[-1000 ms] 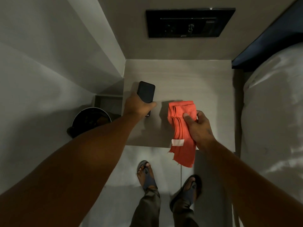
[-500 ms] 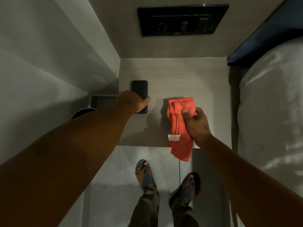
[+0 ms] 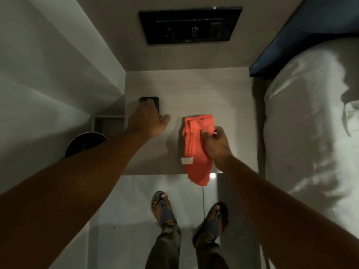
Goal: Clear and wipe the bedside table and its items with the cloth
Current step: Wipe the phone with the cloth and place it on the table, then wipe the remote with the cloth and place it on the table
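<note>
The left hand [image 3: 149,121] lies flat on the phone [image 3: 153,100], fingers straight. The right hand [image 3: 216,146] pinches the cloth [image 3: 194,144]. The surface [image 3: 194,90] looks not wiped yet.

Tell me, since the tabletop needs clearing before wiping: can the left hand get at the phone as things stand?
Probably yes. The left hand already lies over the black phone near the bedside table's left edge, fingers reaching its far end. Nothing sits between them; the red cloth in the right hand lies apart.

Orange-red cloth [image 3: 195,146], blk phone [image 3: 150,100]
</note>
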Motion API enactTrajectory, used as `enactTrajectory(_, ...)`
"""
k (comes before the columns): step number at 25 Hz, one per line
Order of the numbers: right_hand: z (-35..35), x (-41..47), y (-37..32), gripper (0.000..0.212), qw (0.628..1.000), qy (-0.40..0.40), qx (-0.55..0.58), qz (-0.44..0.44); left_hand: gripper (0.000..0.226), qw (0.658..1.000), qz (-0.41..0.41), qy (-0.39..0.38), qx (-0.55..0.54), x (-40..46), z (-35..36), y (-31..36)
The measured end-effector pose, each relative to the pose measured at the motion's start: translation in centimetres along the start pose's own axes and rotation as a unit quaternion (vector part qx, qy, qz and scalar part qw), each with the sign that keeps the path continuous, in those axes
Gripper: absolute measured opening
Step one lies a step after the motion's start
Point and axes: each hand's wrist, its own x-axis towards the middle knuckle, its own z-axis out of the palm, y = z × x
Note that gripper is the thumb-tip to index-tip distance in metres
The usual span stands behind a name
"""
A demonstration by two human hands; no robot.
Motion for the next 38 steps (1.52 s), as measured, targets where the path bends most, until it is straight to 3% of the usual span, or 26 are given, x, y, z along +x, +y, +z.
enactTrajectory(4,0.3,-0.2,-0.1,0.031,1.000,0.000,-0.010,-0.005,0.044,0.983,0.107,-0.014,-0.148,-2.4,2.3,4.2)
enactTrajectory(7,-0.7,0.1,-0.4,0.033,0.999,0.029,-0.029,-0.026,0.038,0.972,0.111,-0.048,-0.203,-3.0,3.0,6.4)
enactTrajectory(10,-3.5,-0.6,-2.1,0.038,0.993,0.089,0.064,-0.035,0.037,0.966,0.135,-0.050,-0.215,-3.7,2.6,9.0)
enactTrajectory(14,-11.6,-4.1,-4.1,0.040,0.976,0.191,0.079,-0.071,0.031,0.926,0.249,-0.057,-0.276,-7.2,0.9,18.1)
enactTrajectory(18,-23.6,-10.5,-3.7,0.031,0.928,0.343,0.104,-0.099,0.034,0.870,0.350,-0.104,-0.331,-13.9,-1.3,31.6)
enactTrajectory(20,-30.0,-13.7,-2.0,0.030,0.896,0.425,0.094,-0.085,0.040,0.847,0.409,-0.159,-0.299,-18.3,-2.2,37.8)
enactTrajectory(24,-39.2,-18.1,2.3,0.035,0.859,0.512,-0.004,0.003,0.077,0.833,0.506,-0.219,-0.057,-26.0,-1.6,45.2)
enactTrajectory(28,-44.1,-16.7,3.8,0.046,0.889,0.439,-0.092,0.094,0.076,0.840,0.514,-0.166,0.056,-28.1,0.5,47.6)
enactTrajectory(32,-44.9,-14.1,3.3,0.028,0.914,0.344,-0.160,0.146,0.065,0.860,0.489,-0.137,0.050,-26.9,1.3,46.6)
enactTrajectory(35,-44.2,-13.6,2.1,0.028,0.945,0.303,-0.019,0.123,0.070,0.877,0.444,-0.179,-0.030,-25.3,0.3,45.3)
enactTrajectory(38,-40.3,-13.3,-1.2,0.019,0.966,0.223,0.127,0.031,0.061,0.889,0.333,-0.241,-0.204,-22.1,-2.3,40.3)
